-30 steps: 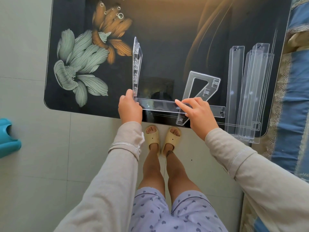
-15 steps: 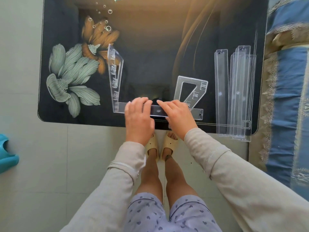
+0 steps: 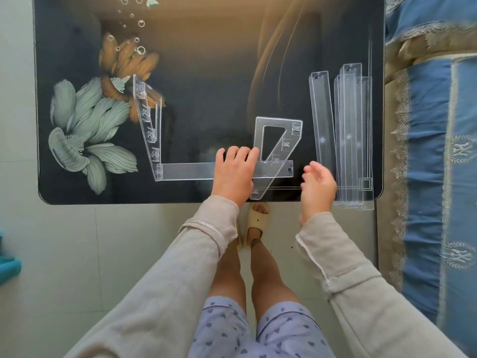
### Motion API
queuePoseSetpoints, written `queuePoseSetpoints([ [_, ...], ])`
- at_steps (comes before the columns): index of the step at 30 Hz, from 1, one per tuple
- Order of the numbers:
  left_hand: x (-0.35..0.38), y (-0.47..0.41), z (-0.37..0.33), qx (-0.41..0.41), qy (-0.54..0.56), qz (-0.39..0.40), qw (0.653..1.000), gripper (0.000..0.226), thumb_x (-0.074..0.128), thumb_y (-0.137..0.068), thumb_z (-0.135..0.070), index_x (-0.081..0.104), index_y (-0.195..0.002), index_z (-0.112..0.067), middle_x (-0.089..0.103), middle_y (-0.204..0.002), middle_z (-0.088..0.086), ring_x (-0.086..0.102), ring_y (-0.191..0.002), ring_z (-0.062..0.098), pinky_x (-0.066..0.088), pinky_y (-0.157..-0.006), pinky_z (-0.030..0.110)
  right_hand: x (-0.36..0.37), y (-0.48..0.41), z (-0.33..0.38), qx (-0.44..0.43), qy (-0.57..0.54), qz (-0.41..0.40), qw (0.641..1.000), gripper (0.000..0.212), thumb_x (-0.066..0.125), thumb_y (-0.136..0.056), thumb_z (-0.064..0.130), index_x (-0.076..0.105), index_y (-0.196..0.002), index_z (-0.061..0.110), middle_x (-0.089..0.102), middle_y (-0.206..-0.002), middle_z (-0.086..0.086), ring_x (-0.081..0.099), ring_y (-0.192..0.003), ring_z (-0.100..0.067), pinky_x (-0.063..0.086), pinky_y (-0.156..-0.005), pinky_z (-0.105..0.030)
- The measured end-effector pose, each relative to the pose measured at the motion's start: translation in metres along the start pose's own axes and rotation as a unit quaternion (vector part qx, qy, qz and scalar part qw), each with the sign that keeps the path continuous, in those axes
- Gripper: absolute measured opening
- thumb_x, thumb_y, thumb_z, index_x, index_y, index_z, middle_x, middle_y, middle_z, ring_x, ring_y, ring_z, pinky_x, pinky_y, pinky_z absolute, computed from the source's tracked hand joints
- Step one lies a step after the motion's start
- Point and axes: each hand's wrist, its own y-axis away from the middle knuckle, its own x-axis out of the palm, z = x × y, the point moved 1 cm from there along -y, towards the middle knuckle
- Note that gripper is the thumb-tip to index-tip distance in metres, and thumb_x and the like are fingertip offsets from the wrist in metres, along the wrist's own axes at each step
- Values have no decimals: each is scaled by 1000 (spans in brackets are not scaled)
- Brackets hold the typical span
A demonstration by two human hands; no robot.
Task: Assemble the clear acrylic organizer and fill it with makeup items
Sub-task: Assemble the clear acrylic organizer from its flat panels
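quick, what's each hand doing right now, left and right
Left hand: flat, palm down, pressing on the clear horizontal strip; not gripping it.
Right hand: open and empty, fingers loosely curled, beside the stacked clear panels.

left hand (image 3: pixel 233 177) covers middle of flat clear strip (image 3: pixel 188 171) | stacked clear panels (image 3: pixel 353 135) overlap, count unclear | right hand (image 3: pixel 318 188) blurred, hides panels' near left corner | tabletop (image 3: pixel 219 73) far edge cut off | teal object (image 3: pixel 7 264) cut by left edge
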Motion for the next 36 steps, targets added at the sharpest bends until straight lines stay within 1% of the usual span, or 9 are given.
queuePoseSetpoints([
  [3, 3, -2, -3, 3, 25, -3, 1000, 54, 59, -79, -7, 42, -130, -16, 53, -128, 3, 44, -118, 27, 32, -101, 38, 9, 0, 2, 140, -156, 78, 975, 39, 30, -95, -8, 33, -133, -13, 43, -134, -35, 48, -118, -43, 37, -106, -44],
  [7, 2, -2, -2, -11, 69, -5, 998, 53, 65, -78, -10, 47, -127, -17, 54, -128, 0, 43, -119, 25, 33, -96, 35, 16, -7, 11, 166, -130, 87, 974, 36, 34, -95, -6, 43, -129, -6, 55, -127, -22, 54, -114, -32, 43, -95, -38],
  [9, 1, -3, -1, -22, 91, -3, 996, 47, 66, -78, -12, 50, -122, -17, 56, -126, -1, 43, -118, 23, 31, -94, 32, 15, -10, 13, 168, -78, 106, 977, 36, 35, -93, -8, 48, -127, -6, 63, -110, -17, 57, -105, -29, 41, -95, -37],
  [12, 1, -5, -1, -40, 121, -3, 992, 31, 65, -81, -14, 55, -111, -15, 57, -124, -1, 44, -115, 21, 28, -92, 29, 17, -11, 12, 138, 25, 157, 978, 36, 38, -89, -11, 55, -121, -3, 54, -79, -3, 50, -83, -17, 43, -94, -40],
  [17, 3, -2, -1, -67, 144, -12, 987, 29, 63, -83, -16, 57, -111, -17, 59, -125, -2, 47, -115, 20, 25, -94, 27, 23, -14, 10, 54, 169, 170, 969, 37, 47, -84, -13, 57, -118, -2, 54, -86, -1, 52, -96, -21, 44, -103, -42],
  [20, 1, -1, 1, -74, 143, -24, 987, 31, 64, -83, -21, 57, -113, -20, 63, -117, -2, 51, -110, 20, 24, -91, 26, 23, -12, 2, -11, 212, 158, 964, 27, 57, -82, -5, 58, -105, 8, 56, -98, -4, 58, -104, -26, 53, -86, -37],
  [25, 0, 3, 0, -49, 141, -17, 989, 30, 66, -81, -21, 58, -110, -19, 65, -111, -2, 53, -107, 21, 25, -90, 26, 16, -11, -9, -42, 141, 172, 974, 30, 60, -79, -8, 46, -76, 18, 66, -93, -14, 64, -90, -26, 58, -78, -36],
  [30, -1, 12, 1, -16, 153, -15, 988, 39, 67, -82, -25, 57, -119, -21, 65, -115, 0, 53, -109, 22, 28, -97, 30, 1, -18, -10, -73, 149, 166, 972, 37, 60, -78, -12, 57, -109, 7, 64, -73, -2, 64, -69, -15, 59, -61, -21],
  [36, 1, 16, 0, 7, 116, -9, 993, 45, 60, -85, -38, 53, -128, -25, 64, -118, 1, 53, -111, 22, 32, -101, 33, -13, -26, -5, -100, 160, 93, 978, 23, 54, -85, -1, 63, -106, 2, 67, -83, -12, 66, -65, -10, 60, -66, -28],
])
